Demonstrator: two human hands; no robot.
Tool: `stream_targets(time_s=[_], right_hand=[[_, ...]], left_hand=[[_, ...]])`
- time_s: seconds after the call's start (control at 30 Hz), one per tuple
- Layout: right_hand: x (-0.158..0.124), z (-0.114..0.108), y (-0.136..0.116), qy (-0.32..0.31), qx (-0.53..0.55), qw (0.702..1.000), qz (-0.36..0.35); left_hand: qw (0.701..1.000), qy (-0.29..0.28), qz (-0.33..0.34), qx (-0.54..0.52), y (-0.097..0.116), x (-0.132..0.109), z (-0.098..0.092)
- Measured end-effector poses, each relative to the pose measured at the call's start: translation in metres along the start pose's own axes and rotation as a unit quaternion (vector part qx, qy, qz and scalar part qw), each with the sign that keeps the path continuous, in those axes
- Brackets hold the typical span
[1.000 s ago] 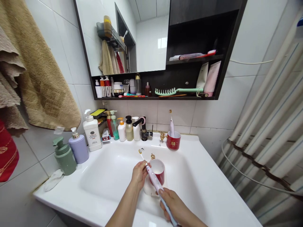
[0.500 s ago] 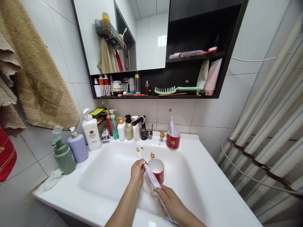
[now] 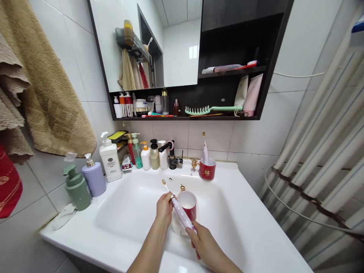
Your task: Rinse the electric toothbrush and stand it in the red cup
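Observation:
Over the sink basin, both my hands are on a pale pink electric toothbrush (image 3: 182,213), held at a slant with its bristles up and to the left. My left hand (image 3: 164,207) pinches it at the neck, just below the brush head. Closed round the lower handle is my right hand (image 3: 205,242), which hides the bottom end. Right behind the toothbrush, a red cup (image 3: 192,209) with a white inside and a gold handle stands in the sink (image 3: 127,212), partly covered by the toothbrush.
On the back ledge, a second red cup (image 3: 207,172) holds another electric toothbrush (image 3: 205,154), beside a black faucet (image 3: 171,155). Several pump bottles (image 3: 146,157) line the left. A mirror cabinet (image 3: 227,116) with a green hairbrush (image 3: 199,110) hangs above. White pipes (image 3: 321,151) rise at right.
A grey-blue length that showed below my right hand is out of sight now. My right hand has shifted slightly along the handle; my left hand keeps its pinch at the neck.

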State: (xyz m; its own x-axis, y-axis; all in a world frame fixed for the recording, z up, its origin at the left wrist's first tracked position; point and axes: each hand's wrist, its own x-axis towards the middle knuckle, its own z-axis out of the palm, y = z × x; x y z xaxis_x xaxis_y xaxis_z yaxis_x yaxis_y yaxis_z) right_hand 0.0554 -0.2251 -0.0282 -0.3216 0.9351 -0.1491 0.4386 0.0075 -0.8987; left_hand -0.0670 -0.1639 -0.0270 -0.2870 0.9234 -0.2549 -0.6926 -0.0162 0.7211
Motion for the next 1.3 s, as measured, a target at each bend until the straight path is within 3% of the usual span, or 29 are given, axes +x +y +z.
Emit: stream_targets(time_s=[0.2,0.37,0.53,0.73,0.87,1.0,1.17,1.3], right_hand=[[0.000,0.001,0.002,-0.045,0.078,0.996,0.027],[0.001,0.003,0.004,-0.024,0.062,0.998,0.015],[0.000,0.001,0.002,-0.048,0.087,0.995,0.027],[-0.002,0.000,0.001,-0.010,0.038,0.999,0.008],[-0.001,0.000,0.003,-0.048,0.092,0.994,0.031],[0.000,0.000,0.004,-0.037,0.091,0.995,0.022],[-0.010,-0.003,-0.001,-0.077,0.103,0.990,0.050],[-0.010,-0.013,0.000,-0.044,0.125,0.991,0.011]], left_hand=[[1.000,0.002,0.002,0.002,0.000,0.000,-0.001],[1.000,0.003,0.003,0.004,0.000,0.000,-0.001],[1.000,0.007,0.003,0.002,0.000,0.001,-0.001],[1.000,0.011,0.006,0.002,0.000,0.002,-0.002],[1.000,0.013,0.005,0.005,0.000,0.000,-0.001],[1.000,0.018,0.005,0.010,0.000,0.000,0.001],[0.999,0.044,0.018,0.021,0.015,0.007,-0.007],[0.997,0.042,0.012,0.060,0.027,0.011,-0.015]])
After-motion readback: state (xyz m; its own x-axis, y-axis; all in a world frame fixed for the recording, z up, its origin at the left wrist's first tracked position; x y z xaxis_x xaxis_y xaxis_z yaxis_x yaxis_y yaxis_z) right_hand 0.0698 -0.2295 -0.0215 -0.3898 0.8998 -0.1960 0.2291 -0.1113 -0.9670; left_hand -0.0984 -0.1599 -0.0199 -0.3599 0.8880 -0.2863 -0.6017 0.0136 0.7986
